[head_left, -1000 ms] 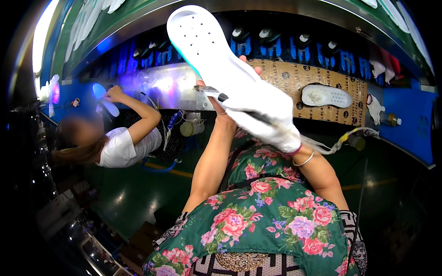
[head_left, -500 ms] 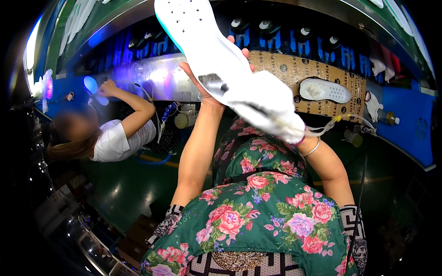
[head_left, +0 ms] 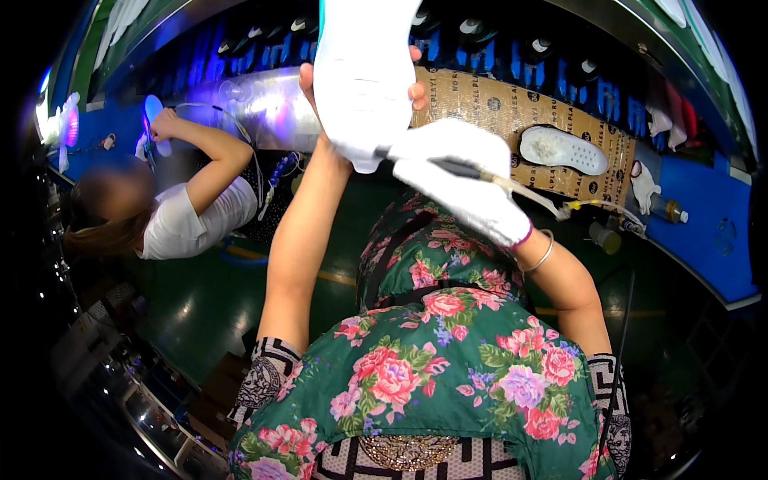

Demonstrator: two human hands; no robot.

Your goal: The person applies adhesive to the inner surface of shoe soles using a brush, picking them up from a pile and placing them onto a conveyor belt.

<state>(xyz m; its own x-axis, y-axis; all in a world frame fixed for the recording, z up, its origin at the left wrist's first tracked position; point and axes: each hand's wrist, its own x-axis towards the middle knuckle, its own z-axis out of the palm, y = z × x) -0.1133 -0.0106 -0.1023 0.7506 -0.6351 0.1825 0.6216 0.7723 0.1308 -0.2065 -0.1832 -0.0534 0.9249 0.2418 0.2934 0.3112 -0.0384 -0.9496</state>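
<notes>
Left hand (head_left: 326,146): bare, grasping the white sole (head_left: 364,92) from behind, thumb on its left edge, fingertips (head_left: 417,91) round its right edge. Palm was hidden behind it. Sole was up in the air over the front of the bench, long axis roughly up-down, top end cut off by the frame. Turquoise strip showed along its upper left edge.

Right hand (head_left: 474,202): white knit glove, closed round a slim dark tool (head_left: 458,166), pale tube (head_left: 524,192) running off it to the right. Tool tip was at the sole's near end, right side; couldn't tell if it touched. Metal bracelet (head_left: 545,251) on that wrist.

Bench: printed cardboard sheet (head_left: 460,100) behind and right of the hands, with a second sole (head_left: 564,150) lying on it, row of holes toward its right end. Right of the cardboard: spare glove (head_left: 643,189), then a clear bottle (head_left: 670,210) on its side. Small jar (head_left: 604,238) sat below the cardboard's edge. Bare metal bench top (head_left: 276,108) to the left.

Back: row of dark shoes (head_left: 472,28) on blue stands (head_left: 476,60).

Far left: co-worker (head_left: 196,212) in a white shirt, one raised hand at a blue-lit sole (head_left: 152,118).
</notes>
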